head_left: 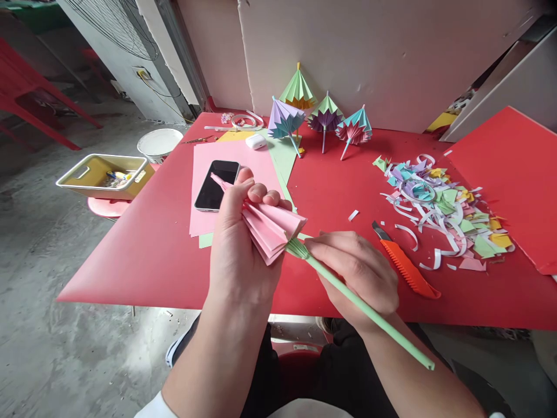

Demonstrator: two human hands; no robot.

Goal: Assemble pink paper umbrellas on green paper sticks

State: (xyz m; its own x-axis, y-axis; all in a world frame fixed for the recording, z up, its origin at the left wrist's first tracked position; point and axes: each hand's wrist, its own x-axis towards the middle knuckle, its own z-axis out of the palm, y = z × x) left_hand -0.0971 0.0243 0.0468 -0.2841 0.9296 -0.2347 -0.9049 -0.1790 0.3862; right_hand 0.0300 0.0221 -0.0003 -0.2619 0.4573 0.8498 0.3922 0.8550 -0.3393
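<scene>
Paper umbrella (274, 225), pink, pleated, folded: held above the red table (143, 267), its folds wrapped in the left hand (239, 249), while the right hand (361, 267) grasps the green stick (369, 312) beside its crinkled green collar (297, 248). Good handling probably calls for light, even pressure on the pleats, the stick kept in line with their centre, and the collar guided gently, without crushing or tearing.
</scene>
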